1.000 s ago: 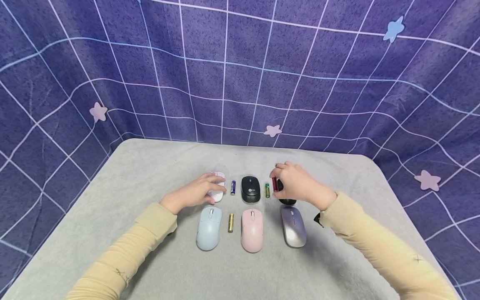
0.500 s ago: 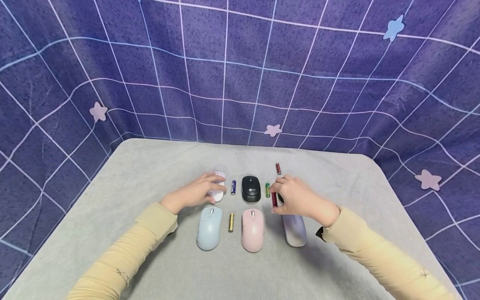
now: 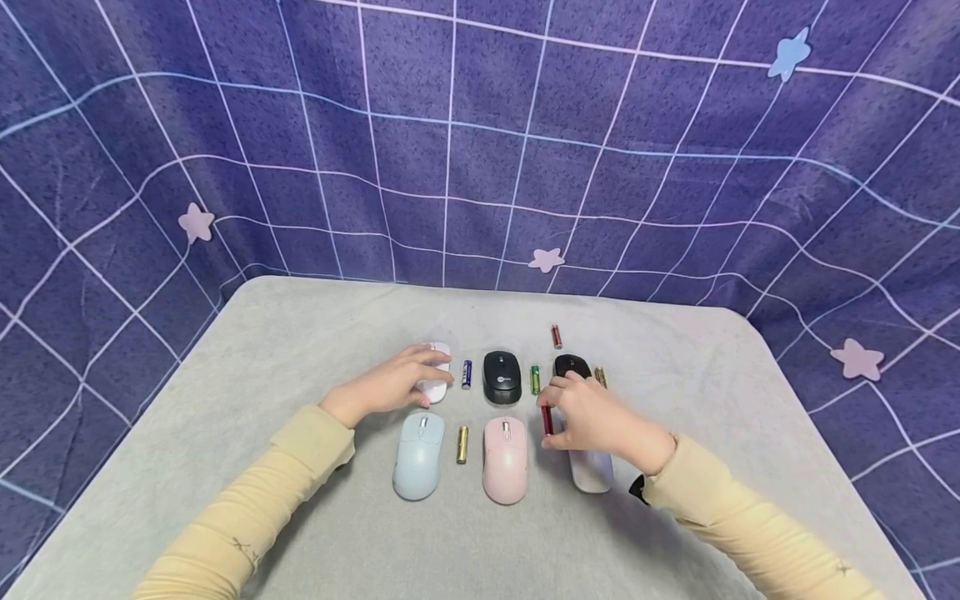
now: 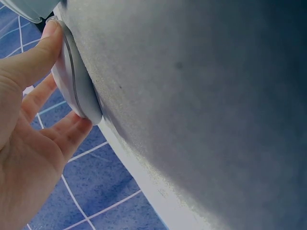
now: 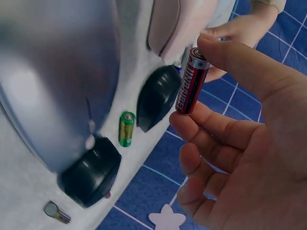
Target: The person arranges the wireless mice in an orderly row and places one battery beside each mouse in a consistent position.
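My right hand pinches a red battery by its two ends between thumb and fingertip, over the silver-purple mouse. My left hand grips a white mouse, thumb at one end and fingers at the other, with the mouse on the table. A blue battery lies between that mouse and a black mouse. Next to the black one lies a green battery. Another black mouse is partly hidden by my right hand, with a gold-toned battery beside it.
A second red battery lies farther back on the grey table. In the front row, a gold battery sits between a light blue mouse and a pink mouse. A purple grid curtain hangs behind the table.
My right hand has moved toward me with the red battery, from beside the right black mouse to over the silver-purple mouse. The far red battery has come into sight. My left hand stays put.
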`<state>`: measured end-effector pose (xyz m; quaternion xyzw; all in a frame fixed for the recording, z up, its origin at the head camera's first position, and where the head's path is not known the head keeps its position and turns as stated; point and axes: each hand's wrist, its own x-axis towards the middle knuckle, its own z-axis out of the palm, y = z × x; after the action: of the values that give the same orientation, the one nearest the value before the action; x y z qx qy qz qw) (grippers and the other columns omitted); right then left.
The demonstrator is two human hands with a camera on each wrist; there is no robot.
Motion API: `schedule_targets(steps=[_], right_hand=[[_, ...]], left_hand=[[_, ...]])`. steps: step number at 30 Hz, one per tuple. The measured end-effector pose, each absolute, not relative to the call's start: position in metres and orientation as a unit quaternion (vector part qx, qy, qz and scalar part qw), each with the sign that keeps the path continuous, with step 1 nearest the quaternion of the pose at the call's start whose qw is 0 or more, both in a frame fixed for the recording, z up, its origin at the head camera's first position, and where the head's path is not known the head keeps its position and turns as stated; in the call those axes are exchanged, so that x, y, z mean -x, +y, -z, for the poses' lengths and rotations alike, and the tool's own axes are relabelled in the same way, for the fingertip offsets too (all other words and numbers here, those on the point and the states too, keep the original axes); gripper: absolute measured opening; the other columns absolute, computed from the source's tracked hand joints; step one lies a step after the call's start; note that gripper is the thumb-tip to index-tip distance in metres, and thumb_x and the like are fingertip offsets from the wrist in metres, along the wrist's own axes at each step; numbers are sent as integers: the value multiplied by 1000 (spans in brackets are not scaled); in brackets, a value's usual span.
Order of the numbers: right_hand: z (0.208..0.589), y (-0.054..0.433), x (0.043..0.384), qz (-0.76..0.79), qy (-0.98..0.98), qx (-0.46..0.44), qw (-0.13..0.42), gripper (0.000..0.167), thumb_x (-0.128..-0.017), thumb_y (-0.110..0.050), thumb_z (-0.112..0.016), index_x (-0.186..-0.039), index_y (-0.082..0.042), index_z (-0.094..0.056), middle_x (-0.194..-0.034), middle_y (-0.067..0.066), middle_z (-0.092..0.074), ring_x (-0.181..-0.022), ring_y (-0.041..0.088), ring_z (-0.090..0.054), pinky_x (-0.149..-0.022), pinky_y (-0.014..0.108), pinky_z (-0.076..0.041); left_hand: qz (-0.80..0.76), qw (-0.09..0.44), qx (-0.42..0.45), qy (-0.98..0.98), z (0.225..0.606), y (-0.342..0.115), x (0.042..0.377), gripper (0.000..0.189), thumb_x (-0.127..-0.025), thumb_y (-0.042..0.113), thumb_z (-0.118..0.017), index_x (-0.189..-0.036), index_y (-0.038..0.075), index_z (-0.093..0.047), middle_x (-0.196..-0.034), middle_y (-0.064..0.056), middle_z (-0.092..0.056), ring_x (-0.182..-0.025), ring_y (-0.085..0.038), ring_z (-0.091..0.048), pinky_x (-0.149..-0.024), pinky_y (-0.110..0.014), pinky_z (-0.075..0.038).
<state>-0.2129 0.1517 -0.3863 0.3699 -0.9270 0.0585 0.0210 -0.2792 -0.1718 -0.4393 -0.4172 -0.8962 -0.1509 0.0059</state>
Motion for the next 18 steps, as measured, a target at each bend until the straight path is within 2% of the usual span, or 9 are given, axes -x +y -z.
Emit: schedule_targets(steps=[18], right_hand=[[421, 151, 210, -53, -928, -370, -2, 45, -63, -41, -83, -96, -14, -69, -97, -2, -65, -85, 18, -52, -66, 31, -43]], left_hand=[[149, 1, 418, -896, 437, -172, 279, 47, -73, 17, -77, -118, 12, -66, -137, -18, -50, -131, -46, -35, -111, -59, -24]])
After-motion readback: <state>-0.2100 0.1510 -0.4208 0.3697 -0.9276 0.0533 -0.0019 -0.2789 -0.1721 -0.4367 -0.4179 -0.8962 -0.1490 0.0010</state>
